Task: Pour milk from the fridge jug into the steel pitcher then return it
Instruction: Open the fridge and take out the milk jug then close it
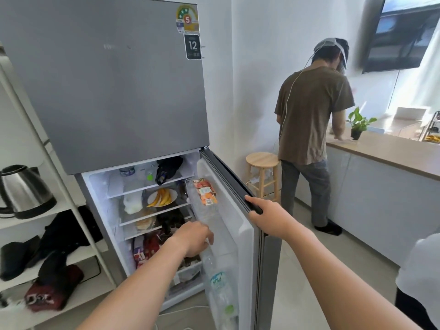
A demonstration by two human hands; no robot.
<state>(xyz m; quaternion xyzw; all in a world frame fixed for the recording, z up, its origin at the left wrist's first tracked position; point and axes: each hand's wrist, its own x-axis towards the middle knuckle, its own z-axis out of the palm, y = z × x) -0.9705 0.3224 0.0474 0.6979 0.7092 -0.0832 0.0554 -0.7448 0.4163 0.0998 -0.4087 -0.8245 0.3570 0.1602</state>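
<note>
Kitchen: fridge [107, 91], kettle [25, 190], counter [392, 151]

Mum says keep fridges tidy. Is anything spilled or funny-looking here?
No spill shows. The oddest thing is a crumpled black bag stuffed on the top shelf inside. Left of the fridge, dark clothes lie heaped on white shelving under the kettle.

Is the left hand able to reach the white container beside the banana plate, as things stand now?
Probably yes. The right hand holds the fridge door open, nothing stands in front of the white container, and the left hand is near, slightly lower.
</note>
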